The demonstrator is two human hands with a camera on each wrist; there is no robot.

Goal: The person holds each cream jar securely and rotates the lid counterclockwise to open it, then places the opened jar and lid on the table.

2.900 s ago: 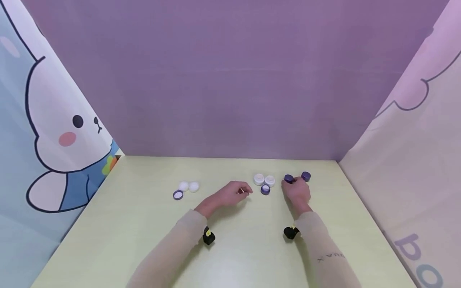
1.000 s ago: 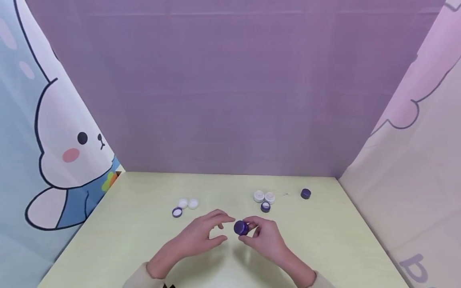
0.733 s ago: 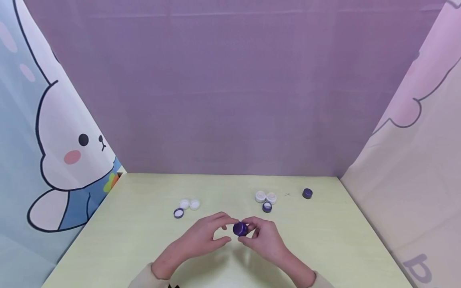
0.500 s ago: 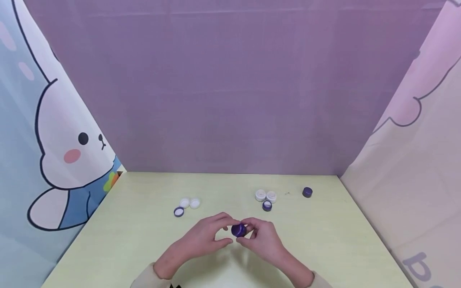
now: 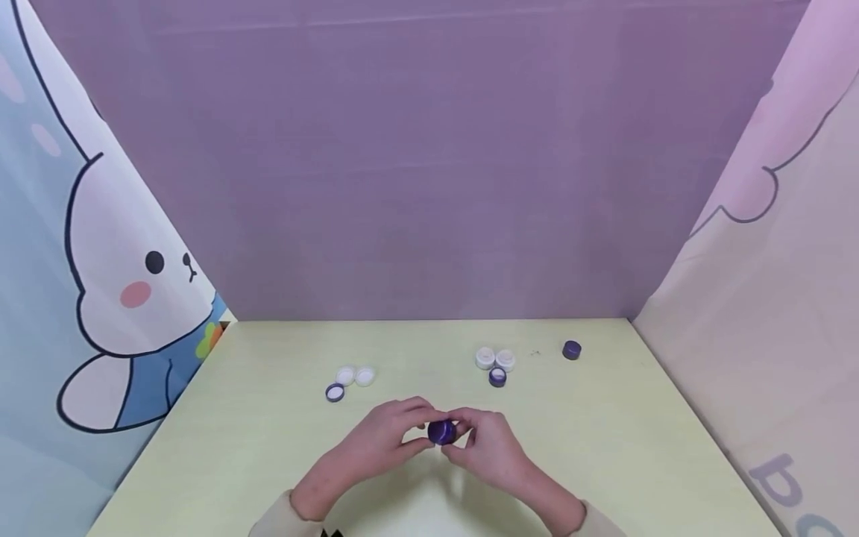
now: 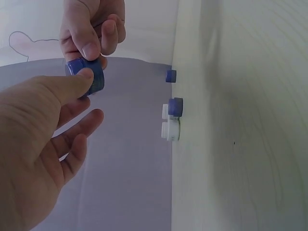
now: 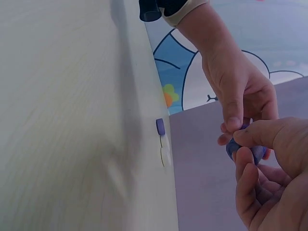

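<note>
Both hands meet over the front middle of the table around a small purple screw-top jar (image 5: 441,432), raised above the tabletop. My left hand (image 5: 385,440) pinches its lid end between thumb and fingers, the thumb lying across the purple side in the left wrist view. From the other side my right hand (image 5: 493,451) grips the same jar (image 7: 258,153) with thumb and fingertips. The fingers cover much of it in both wrist views. A second capped purple jar (image 5: 572,350) stands at the back right of the table.
Two white open jars (image 5: 485,358) and a purple open jar (image 5: 497,377) stand grouped behind the hands, right of centre. Left of centre lie two white lids (image 5: 365,376) and a purple lid (image 5: 335,392). A purple cloth wall (image 5: 429,186) closes the table's back.
The right hand has brought one purple jar from the back right to the front middle. The left hand has come in from beside it and now pinches the jar too.
</note>
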